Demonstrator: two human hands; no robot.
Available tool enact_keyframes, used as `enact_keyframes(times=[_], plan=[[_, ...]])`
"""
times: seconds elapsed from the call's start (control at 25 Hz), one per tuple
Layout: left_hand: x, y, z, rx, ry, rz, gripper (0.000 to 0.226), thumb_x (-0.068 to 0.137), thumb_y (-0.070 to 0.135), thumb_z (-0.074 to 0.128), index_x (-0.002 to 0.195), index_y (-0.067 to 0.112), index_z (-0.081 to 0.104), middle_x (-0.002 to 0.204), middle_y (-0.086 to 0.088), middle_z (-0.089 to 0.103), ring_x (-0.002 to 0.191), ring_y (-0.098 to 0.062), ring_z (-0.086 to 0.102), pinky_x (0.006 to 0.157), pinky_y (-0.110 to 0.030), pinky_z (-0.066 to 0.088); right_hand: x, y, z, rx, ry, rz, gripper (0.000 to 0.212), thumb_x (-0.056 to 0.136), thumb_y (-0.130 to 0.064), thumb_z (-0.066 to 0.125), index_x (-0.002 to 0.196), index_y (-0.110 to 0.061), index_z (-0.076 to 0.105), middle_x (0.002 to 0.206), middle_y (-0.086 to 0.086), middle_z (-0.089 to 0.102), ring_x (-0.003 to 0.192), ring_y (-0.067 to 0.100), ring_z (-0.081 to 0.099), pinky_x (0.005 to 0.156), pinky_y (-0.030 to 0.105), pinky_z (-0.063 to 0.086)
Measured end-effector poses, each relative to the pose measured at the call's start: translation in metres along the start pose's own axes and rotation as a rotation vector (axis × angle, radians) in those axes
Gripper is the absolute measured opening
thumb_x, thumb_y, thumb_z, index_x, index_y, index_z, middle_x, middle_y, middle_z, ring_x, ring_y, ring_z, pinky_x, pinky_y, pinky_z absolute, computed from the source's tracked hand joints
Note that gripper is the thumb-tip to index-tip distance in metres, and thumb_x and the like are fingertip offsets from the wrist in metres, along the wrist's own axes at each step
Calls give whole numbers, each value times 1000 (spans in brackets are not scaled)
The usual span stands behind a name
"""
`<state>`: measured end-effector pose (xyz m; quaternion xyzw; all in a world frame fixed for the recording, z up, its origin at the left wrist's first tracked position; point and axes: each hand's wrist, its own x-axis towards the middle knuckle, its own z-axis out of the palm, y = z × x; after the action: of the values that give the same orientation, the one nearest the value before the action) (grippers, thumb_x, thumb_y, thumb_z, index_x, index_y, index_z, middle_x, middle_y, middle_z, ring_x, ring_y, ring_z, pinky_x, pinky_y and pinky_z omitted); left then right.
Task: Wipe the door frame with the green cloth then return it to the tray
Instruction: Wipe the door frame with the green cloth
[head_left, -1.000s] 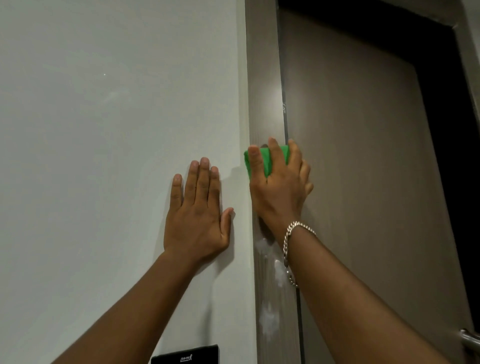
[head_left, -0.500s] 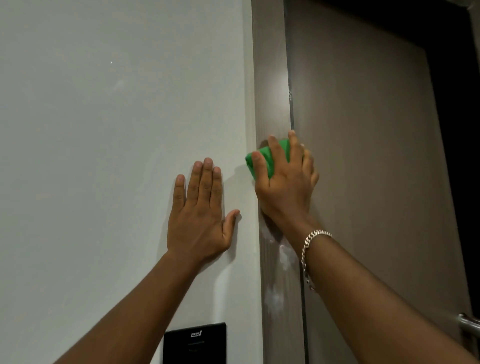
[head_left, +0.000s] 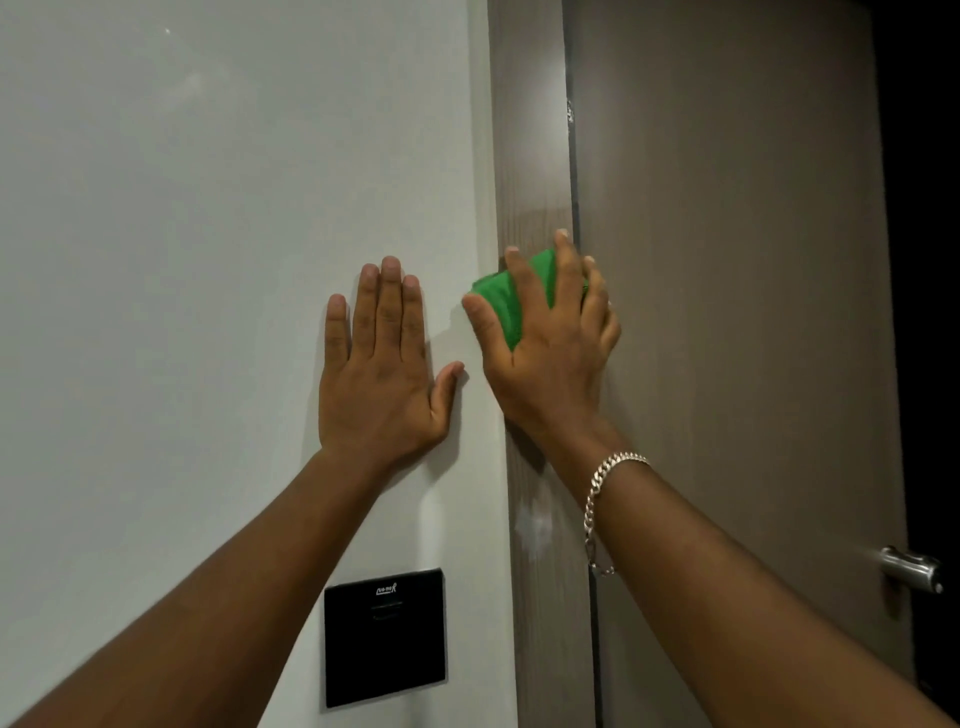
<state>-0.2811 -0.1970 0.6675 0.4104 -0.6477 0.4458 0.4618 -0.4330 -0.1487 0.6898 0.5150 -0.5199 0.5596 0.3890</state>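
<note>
**Cloth pressed on the frame, residue below**

Head view: the right hand (head_left: 550, 348) presses the folded green cloth (head_left: 506, 301) flat against the wood-grain door frame (head_left: 530, 156), fingers spread over it and thumb hooked round its left edge, so it is grasping the cloth. The left hand (head_left: 382, 369) lies released, palm flat on the white wall (head_left: 208, 208), just beside the frame. 1 pale smear (head_left: 532, 525) shows on the frame below the wrist, near the bracelet (head_left: 602, 493). A black wall panel (head_left: 384, 636) sits lower left; the door handle (head_left: 909, 569) is far right. No tray is in view.

Risks, as I judge them: the smear gets missed if wiping stays high, or the cloth slips out if pressure eases.
</note>
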Motion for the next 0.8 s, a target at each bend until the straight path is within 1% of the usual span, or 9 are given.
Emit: enact_keyframes(times=[0.08,0.12,0.28,0.32,0.4,0.48,0.56,0.72,0.8], plan=[[-7,0,0,5,-12,13,85,95,59,21,155,3,-1,166,-20,-1,154,-33,-3,125,-53,5,-24,21,-3,-59,-51,-195,65,91,-70,34,145,-33,42,163,7,26,146,34,27,111,55,29],[-11,-1,0,5,-19,22,85,95,59,21,155,2,-1,166,-20,-1,154,-33,-3,125,-53,5,-36,35,-7,-42,-85,-214,65,92,-70,35,146,-33,40,163,7,25,146,33,27,111,54,31],[-23,2,1,9,-19,28,85,95,56,27,155,2,1,166,-19,1,154,-33,-1,125,-53,6,-34,38,-6,139,-73,127,67,91,-68,37,147,-32,39,162,10,26,141,33,31,109,56,37],[-23,3,1,7,-16,26,85,95,57,27,155,2,1,166,-19,1,154,-33,-1,125,-53,7,-30,30,-5,129,-59,158,68,90,-70,35,146,-32,40,161,12,27,140,34,33,108,56,38],[-24,3,2,7,-17,22,85,95,57,26,155,3,0,166,-19,1,154,-32,-1,125,-53,7,-31,19,-4,29,-35,75,66,90,-71,33,145,-33,42,160,13,29,139,35,34,106,54,37],[-30,5,3,2,-20,26,84,95,57,25,155,3,0,166,-19,2,154,-32,-1,125,-53,6,-52,32,-6,-56,-78,-121,66,91,-71,35,145,-33,42,160,13,28,140,36,32,107,53,37],[-38,8,5,5,-31,30,85,95,57,25,155,3,0,166,-19,2,154,-33,-1,125,-52,6,-80,54,-8,-44,-126,-217,67,92,-68,40,146,-30,43,161,14,27,142,37,31,109,54,37],[-42,10,4,11,-33,23,85,94,59,23,155,4,1,166,-18,2,154,-33,1,125,-51,5,-78,43,-2,113,-50,111,65,92,-67,40,146,-32,43,160,13,29,142,34,32,108,58,39],[-41,9,6,8,-23,22,85,94,60,22,155,5,1,166,-18,3,154,-32,1,124,-50,4,-72,28,2,74,-25,122,64,93,-69,34,147,-34,41,161,13,28,144,35,30,111,56,36]])
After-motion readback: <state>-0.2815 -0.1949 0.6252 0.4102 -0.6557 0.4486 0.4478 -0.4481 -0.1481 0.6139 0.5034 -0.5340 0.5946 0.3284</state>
